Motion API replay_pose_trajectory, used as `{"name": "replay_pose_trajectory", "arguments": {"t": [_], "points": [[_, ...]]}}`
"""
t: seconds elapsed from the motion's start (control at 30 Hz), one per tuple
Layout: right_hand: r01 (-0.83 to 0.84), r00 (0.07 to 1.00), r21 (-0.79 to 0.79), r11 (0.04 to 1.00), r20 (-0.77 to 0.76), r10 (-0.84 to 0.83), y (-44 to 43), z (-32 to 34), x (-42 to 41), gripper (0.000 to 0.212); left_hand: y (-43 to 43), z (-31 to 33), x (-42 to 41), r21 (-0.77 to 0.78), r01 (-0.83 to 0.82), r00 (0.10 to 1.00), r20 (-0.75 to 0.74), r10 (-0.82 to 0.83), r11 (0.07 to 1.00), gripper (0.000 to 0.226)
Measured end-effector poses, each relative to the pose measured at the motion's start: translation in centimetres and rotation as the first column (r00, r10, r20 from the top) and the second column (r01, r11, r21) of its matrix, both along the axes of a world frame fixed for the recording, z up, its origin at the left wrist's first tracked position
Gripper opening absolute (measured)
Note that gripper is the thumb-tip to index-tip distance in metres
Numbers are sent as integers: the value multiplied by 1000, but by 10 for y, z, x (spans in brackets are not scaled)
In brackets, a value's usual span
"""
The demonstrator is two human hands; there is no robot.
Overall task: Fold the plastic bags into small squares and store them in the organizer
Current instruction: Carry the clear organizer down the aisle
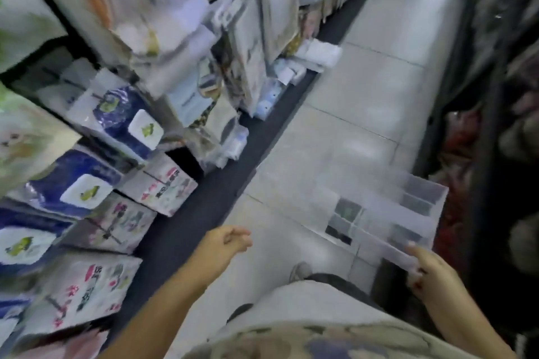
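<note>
clear plastic, blurred by motion: from the head view the organizer (379,213) is held in the air over the pale tiled floor (364,90), low and to the right, its compartments facing up; dark shapes sit in several of them, too smeared to identify. the right hand (431,274) grips its near edge, fingers curled around the rim. the left hand (226,242) hangs out in front, apart from the organizer, its fingers loosely curled with nothing in them. packaged goods (122,125) crowd the shelves on the left, beside a dark strip along the floor. a grey shoe (300,271) shows below, above a patterned shirt (306,329).
</note>
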State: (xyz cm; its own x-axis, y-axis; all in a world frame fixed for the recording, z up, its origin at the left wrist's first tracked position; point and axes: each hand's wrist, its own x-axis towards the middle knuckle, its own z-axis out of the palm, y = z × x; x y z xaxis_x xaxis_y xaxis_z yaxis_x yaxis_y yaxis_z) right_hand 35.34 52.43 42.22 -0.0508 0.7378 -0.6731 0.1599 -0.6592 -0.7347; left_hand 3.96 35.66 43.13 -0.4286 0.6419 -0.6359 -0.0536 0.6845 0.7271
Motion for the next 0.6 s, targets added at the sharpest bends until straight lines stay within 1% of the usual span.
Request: {"name": "replay_pose_trajectory", "arguments": {"t": [0.07,0.13,0.2,0.27,0.37,0.5,0.6], "points": [[81,995,-31,996,-49,-83,24,3,4,14,55,9,-1,39,27,1000,-13,-26,999,10],[148,985,-71,986,-75,-153,51,5,5,12,103,17,4,74,63,998,-2,-63,995,10],[203,974,-100,974,-83,-212,84,6,2,11,145,19,6,95,86,996,14,-88,992,11],[269,957,-121,956,-76,-279,123,4,-4,14,180,17,3,93,73,997,20,-76,993,13],[325,936,-129,937,-97,-338,183,-1,-15,13,220,4,-15,18,27,999,19,-27,999,12],[324,934,-132,937,-111,-339,275,-13,-34,18,287,-23,-55,-135,-28,999,27,32,991,8],[344,931,-104,933,-95,-354,352,-17,-55,21,369,-42,-89,-163,16,1000,19,-13,987,8]]}}
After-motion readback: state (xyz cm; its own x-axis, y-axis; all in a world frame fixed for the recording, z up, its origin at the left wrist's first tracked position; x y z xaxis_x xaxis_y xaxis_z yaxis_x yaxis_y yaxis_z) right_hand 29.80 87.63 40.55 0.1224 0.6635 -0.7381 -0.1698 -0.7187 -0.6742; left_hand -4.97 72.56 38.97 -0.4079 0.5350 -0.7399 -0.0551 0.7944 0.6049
